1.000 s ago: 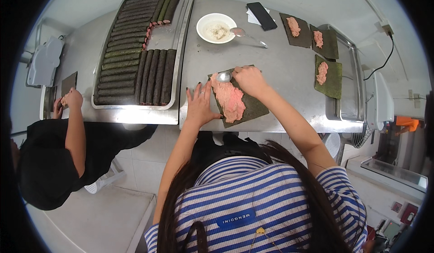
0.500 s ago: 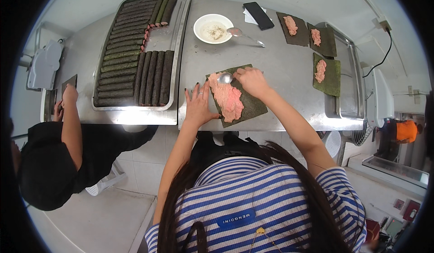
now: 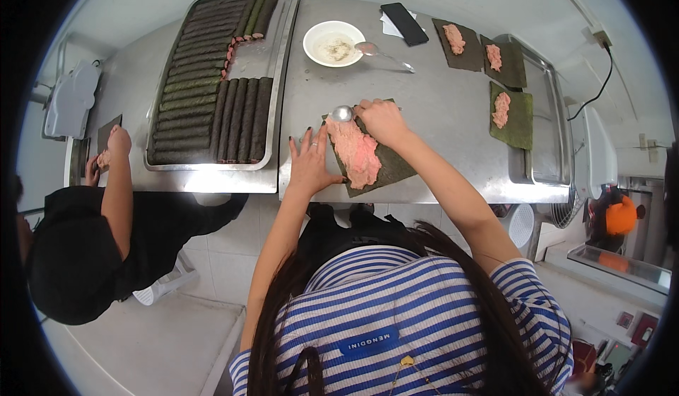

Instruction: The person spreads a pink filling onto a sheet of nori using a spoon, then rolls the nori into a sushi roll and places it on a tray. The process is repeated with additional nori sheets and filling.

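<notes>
A dark green nori sheet [image 3: 393, 167] lies on the steel table in front of me. Pink minced paste [image 3: 359, 157] is spread along its left part. My right hand [image 3: 382, 121] is closed around the handle of a metal spoon [image 3: 342, 114], whose bowl rests at the far end of the paste. Most of the handle is hidden by my fingers. With fingers spread, my left hand [image 3: 311, 166] lies against the left edge of the sheet, its thumb by the near part of the paste.
A metal tray [image 3: 275, 127] of dark nori rolls stands to the left. Beyond my hands are a white bowl [image 3: 332, 44], a second spoon [image 3: 382, 56] and a phone [image 3: 404, 25]. Nori sheets with paste [image 3: 511, 124] lie at right. A co-worker [image 3: 78, 254] works at far left.
My right hand and the spoon have moved away from me and slightly left, to the far end of the paste. My left hand stays put.
</notes>
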Available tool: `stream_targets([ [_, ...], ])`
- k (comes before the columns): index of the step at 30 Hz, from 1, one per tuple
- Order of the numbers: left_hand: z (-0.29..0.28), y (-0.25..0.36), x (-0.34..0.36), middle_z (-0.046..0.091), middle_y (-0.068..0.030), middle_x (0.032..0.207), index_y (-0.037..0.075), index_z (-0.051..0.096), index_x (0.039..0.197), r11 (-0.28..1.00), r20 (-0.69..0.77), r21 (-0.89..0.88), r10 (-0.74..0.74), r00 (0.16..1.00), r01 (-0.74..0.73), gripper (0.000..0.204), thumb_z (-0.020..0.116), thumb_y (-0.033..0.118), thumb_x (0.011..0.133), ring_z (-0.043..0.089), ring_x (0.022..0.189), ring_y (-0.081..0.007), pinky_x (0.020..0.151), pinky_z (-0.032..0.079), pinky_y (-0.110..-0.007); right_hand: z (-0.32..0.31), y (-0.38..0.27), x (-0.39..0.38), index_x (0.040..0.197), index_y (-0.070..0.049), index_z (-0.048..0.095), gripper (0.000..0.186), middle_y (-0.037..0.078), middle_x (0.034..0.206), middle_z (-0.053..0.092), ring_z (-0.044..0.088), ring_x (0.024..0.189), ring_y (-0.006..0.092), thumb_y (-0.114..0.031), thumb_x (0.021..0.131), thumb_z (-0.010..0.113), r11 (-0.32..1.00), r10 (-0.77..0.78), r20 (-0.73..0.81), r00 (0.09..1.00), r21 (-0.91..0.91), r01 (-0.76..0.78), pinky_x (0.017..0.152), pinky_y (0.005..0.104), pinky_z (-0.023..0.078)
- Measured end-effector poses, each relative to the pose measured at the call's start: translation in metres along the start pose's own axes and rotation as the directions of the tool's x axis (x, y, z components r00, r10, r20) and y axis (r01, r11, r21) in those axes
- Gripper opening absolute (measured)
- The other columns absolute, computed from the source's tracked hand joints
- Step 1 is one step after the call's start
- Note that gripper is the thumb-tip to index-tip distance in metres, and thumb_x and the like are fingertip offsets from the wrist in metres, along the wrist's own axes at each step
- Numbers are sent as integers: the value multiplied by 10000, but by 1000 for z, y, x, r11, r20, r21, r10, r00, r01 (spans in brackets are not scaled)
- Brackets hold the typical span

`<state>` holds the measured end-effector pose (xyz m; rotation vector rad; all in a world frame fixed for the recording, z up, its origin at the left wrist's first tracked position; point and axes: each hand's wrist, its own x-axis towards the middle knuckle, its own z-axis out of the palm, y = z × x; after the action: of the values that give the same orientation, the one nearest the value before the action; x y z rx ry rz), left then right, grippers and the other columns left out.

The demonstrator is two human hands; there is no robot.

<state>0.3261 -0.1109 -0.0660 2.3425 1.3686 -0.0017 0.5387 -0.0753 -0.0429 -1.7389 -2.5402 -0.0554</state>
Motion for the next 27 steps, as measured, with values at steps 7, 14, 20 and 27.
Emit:
stream_targets([
  [7,0,0,0,376,-145,1443,81,52,1489,1000,7,18,-10,1000,10,1307,848,463,525,238,1394,-324,1105,127,-611,-27,-7,-27,802,-42,665,119,118,853,639,657,767,288,-98,737,582,987,121,91,988,95,-129,650,401,535],
  [14,4,0,1,421,-142,1411,44,81,1479,997,0,72,6,1000,-6,1287,833,509,544,222,1403,-307,1108,117,-602,-11,-27,-78,824,-53,651,125,114,839,647,661,777,302,-86,733,571,994,-26,142,989,109,11,629,401,530],
  [20,1,0,1,337,-131,1470,74,62,1489,998,43,54,-32,999,30,1292,839,470,536,212,1405,-310,1105,122,-606,-40,-30,-102,865,-87,663,173,101,867,651,657,788,298,-69,729,558,960,-12,250,968,275,-59,624,414,524],
  [27,3,0,1,334,-137,1472,60,67,1485,999,40,39,1,999,-3,1288,837,469,536,196,1411,-315,1108,114,-604,-19,-39,-118,930,-59,644,211,92,823,603,650,735,271,-73,740,555,949,258,114,959,155,-274,586,384,523],
])
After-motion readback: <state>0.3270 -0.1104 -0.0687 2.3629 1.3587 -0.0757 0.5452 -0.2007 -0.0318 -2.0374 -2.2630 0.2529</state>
